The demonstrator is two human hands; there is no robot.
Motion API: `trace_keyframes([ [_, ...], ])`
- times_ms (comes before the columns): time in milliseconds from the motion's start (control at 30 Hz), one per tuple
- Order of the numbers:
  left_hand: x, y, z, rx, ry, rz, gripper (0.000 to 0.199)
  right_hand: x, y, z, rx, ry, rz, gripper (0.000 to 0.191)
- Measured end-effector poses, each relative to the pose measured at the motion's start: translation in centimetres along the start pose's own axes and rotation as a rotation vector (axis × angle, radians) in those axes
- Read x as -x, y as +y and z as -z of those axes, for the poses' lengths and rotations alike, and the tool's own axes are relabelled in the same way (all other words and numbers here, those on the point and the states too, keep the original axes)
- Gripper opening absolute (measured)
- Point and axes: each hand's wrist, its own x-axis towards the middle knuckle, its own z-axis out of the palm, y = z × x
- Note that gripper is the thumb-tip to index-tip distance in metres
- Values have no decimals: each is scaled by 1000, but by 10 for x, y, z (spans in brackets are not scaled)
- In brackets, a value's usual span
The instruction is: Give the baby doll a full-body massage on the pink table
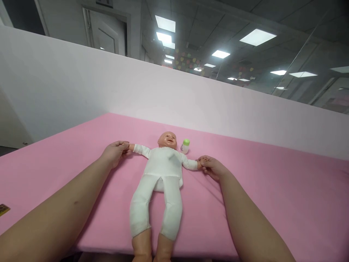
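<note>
A baby doll (165, 163) with a white cloth body lies on its back on the pink padded surface (92, 134). Its head points away from me, and its feet reach the near edge. Both doll arms are stretched out sideways. On the left, my left hand (116, 152) is closed around one doll hand. My right hand (212, 166) grips the other doll hand, thumb and fingers pressed together. Beside the doll's head stands a small baby bottle (185, 146) with a green cap, apart from both hands.
A low white wall (163, 91) runs along the far side, with a glass pane (245, 54) above it reflecting ceiling lights. At the left edge lies a small yellow and dark item (3, 209). A door (107, 34) shows at the upper left.
</note>
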Motion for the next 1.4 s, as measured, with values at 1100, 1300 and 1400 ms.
trace_keyframes([
  [1100,-4,-1,0,-10,0,-1,51,-9,5,-5,4,151,1,30],
  [1300,-7,-2,-1,-4,32,32,45,-13,6,-7,-10,238,0,26],
  [1400,-9,-2,0,-11,33,56,43,-14,6,-6,-36,257,-4,21],
])
